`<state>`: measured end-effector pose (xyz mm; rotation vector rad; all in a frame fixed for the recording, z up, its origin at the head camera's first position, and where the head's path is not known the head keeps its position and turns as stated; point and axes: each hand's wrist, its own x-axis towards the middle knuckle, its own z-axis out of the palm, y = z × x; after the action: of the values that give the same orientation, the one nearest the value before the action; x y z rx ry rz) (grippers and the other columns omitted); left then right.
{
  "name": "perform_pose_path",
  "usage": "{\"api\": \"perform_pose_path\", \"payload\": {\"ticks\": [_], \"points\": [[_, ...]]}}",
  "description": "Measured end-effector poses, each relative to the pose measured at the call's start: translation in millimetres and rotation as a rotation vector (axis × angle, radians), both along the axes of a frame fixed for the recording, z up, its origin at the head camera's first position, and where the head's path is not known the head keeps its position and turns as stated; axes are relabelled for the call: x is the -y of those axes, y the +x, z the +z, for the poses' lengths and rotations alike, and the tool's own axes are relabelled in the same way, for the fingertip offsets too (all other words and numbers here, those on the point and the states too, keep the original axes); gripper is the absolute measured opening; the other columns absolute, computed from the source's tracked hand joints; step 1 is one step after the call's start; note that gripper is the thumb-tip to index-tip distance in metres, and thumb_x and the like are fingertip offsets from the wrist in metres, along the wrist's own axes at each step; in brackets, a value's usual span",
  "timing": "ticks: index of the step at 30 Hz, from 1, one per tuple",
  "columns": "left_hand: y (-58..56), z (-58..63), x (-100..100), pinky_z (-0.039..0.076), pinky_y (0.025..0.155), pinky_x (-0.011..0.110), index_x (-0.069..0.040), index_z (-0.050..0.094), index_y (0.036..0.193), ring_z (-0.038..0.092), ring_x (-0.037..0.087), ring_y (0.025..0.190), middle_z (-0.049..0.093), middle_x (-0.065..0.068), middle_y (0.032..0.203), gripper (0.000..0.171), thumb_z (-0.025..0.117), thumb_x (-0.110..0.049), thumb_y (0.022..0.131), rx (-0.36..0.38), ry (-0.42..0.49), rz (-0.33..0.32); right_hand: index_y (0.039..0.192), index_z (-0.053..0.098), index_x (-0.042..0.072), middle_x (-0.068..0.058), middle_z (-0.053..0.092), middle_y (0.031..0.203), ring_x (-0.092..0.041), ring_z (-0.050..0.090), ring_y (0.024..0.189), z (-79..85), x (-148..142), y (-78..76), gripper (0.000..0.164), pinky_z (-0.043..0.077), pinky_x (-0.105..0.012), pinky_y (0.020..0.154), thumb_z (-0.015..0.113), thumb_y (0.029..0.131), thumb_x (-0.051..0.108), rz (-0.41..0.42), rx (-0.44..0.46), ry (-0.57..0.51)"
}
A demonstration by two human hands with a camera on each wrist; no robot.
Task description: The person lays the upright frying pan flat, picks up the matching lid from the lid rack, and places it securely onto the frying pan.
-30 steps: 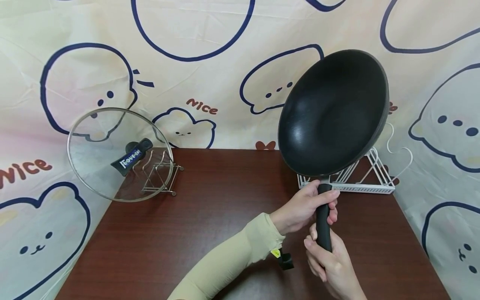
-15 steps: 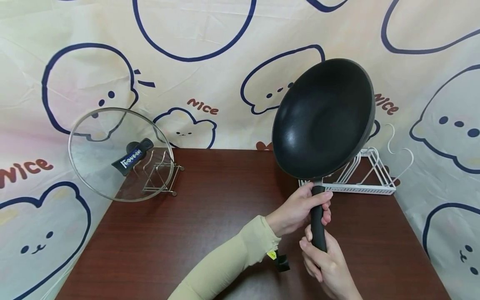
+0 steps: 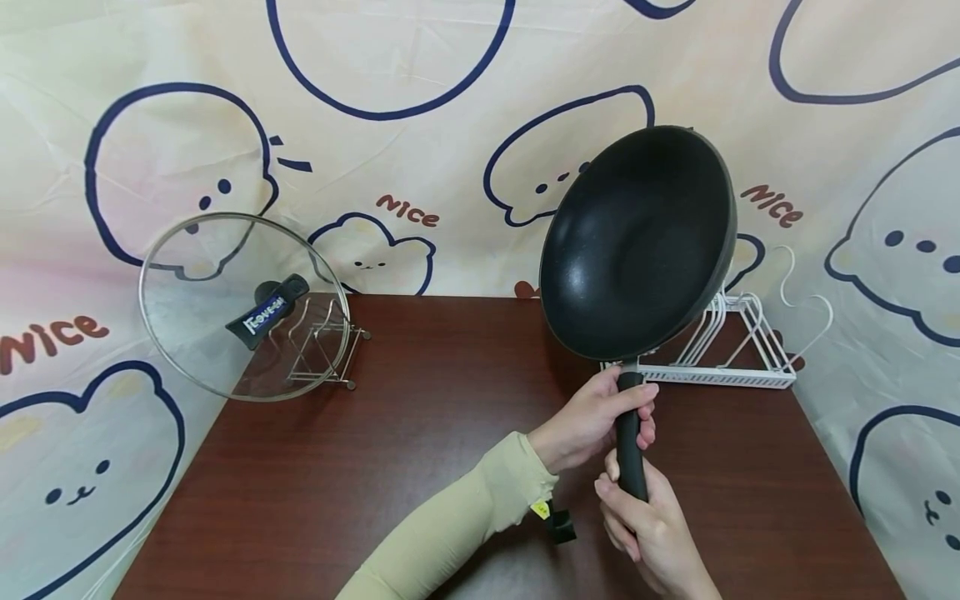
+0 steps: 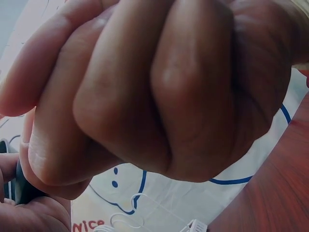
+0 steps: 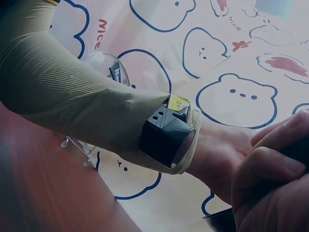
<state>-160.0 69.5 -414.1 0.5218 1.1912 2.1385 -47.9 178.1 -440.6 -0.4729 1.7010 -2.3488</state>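
In the head view a black wok [image 3: 637, 242] is held up above the right half of the table, tilted with its inside facing the camera. My left hand [image 3: 588, 421] grips the upper part of its handle [image 3: 630, 442], close to the bowl. Lower down, my right hand [image 3: 652, 517] holds the handle's end. Curled left fingers [image 4: 140, 87] fill much of the left wrist view, hiding most of the handle. In the right wrist view my right hand [image 5: 277, 188] wraps the dark handle, and the left sleeve [image 5: 96, 101] crosses behind it.
A white rack [image 3: 720, 375] stands at the table's back right, partly behind the wok. At the left, a glass lid [image 3: 202, 350] with a black handle leans upright on a small wire rack [image 3: 352, 358]. A patterned cloth [image 3: 450, 167] hangs around the brown table [image 3: 405, 417].
Both hands have moved the wok left and slightly down in the head view, uncovering more of the white rack and the cloth behind. The grip is the same; the lid has not moved.
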Motion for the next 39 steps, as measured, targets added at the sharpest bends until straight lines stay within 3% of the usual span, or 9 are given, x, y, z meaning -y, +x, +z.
{"api": "perform_pose_path", "payload": {"ticks": [23,39], "points": [[-1.0,-15.0,11,0.057,0.068,0.022,-0.015,0.047,0.106,0.062,0.009,0.061,0.056,-0.001,0.077,0.009,0.055,-0.02,0.108,0.053,-0.04,0.027,0.099,0.044,0.012,-0.019,0.019,0.051,-0.036,0.011,0.036,-14.0,5,-2.4,0.015,0.018,-0.031,0.03,0.045,0.106,-0.002,0.002,0.099,-0.023],[-1.5,-17.8,12,0.056,0.066,0.022,-0.015,0.045,0.106,0.061,0.009,0.059,0.056,-0.001,0.075,0.012,0.056,-0.018,0.107,0.074,-0.045,0.054,0.098,0.044,0.011,-0.019,0.018,0.051,-0.036,0.01,0.036,-15.5,8,-4.2,0.015,0.02,-0.028,0.03,0.046,0.105,-0.002,-0.011,0.104,-0.021]]}}
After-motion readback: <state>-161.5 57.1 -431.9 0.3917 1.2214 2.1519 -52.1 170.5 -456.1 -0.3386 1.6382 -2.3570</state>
